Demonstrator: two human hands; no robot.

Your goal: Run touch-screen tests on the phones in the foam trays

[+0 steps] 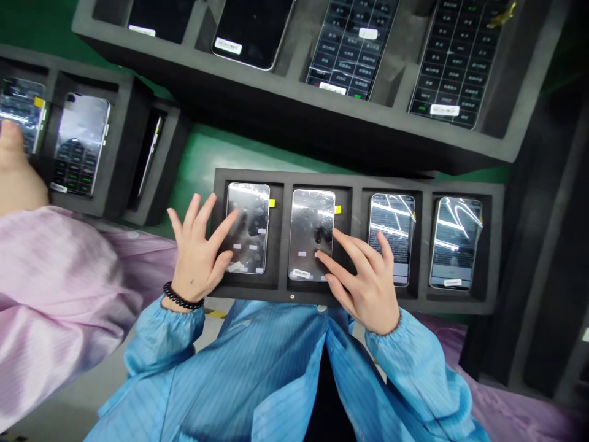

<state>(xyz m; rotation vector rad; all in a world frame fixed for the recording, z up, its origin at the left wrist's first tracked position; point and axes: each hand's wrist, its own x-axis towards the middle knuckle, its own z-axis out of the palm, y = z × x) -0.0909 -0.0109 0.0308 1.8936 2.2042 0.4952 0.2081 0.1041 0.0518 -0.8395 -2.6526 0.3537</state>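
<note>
A black foam tray lies in front of me with smartphones in its compartments. Over the leftmost smartphone my left hand is spread, its index finger at the screen and nothing held. My right hand reaches to the second smartphone, index finger on or just above the lower screen, fingers apart. Both of these screens are grey with small pale boxes, and yellow tabs stick out at their right edges. To the right, a third smartphone and a fourth smartphone show text and bright light reflections.
A large foam tray with several phones stands beyond mine. At left, another foam tray holds phones, and a co-worker's hand in a pink sleeve is beside it. Green table surface shows between the trays.
</note>
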